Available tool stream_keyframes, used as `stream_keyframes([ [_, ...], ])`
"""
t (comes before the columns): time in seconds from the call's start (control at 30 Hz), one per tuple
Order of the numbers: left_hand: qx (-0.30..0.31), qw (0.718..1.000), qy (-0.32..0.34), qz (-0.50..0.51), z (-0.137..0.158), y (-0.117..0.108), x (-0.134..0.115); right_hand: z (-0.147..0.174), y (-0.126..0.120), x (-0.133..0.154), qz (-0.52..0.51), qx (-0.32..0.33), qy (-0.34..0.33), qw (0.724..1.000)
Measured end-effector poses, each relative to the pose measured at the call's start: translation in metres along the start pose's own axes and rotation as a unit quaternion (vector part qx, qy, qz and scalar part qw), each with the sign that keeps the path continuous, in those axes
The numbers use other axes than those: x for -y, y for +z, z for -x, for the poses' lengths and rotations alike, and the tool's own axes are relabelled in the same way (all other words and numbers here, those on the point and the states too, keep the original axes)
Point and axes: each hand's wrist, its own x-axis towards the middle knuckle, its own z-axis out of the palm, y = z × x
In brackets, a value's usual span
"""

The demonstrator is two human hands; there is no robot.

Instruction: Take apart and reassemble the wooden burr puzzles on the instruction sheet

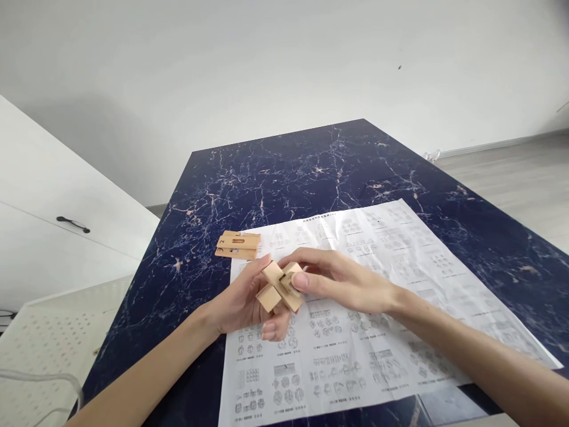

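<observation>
A wooden burr puzzle (279,289), made of crossed light-wood bars, is held between both hands above the printed sheet. My left hand (249,299) grips it from the left, with the thumb on its upper edge and fingers curled beneath. My right hand (340,279) pinches its right side, the thumb pressed on one bar and the fingers behind it. Loose wooden puzzle pieces (237,242), notched and marked with numbers such as 2 and 3, lie together beyond the left hand, partly over the sheet's corner.
The large creased instruction sheet (355,379) with rows of small diagrams covers the near part of the dark blue marble-patterned table (275,172). A white cabinet (57,196) with a black handle stands at the left, above a perforated cream surface (75,320) and a pale cable (53,376). Behind is a white wall.
</observation>
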Motion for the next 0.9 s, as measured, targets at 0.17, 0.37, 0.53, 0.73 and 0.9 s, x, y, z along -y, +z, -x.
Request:
stream_keyframes([
  [0.17, 0.012, 0.999, -0.031, 0.006, 0.001, 0.002, 0.000, 0.000, -0.001, 0.000, -0.063, 0.020, 0.019, 0.998],
  [0.37, -0.099, 0.990, 0.054, -0.089, 0.000, 0.006, 0.001, -0.002, -0.004, -0.005, -0.120, -0.052, 0.022, 0.991],
  [0.53, -0.358, 0.813, 0.295, -0.351, -0.001, 0.008, 0.009, -0.003, -0.007, -0.013, -0.114, -0.103, 0.029, 0.988],
  [0.73, -0.354, 0.659, 0.377, -0.547, -0.006, 0.009, 0.014, -0.003, -0.001, -0.013, -0.101, -0.110, 0.046, 0.988],
  [0.9, -0.374, 0.682, 0.309, -0.548, -0.003, 0.011, 0.016, -0.002, 0.004, -0.011, -0.092, -0.103, 0.077, 0.987],
])
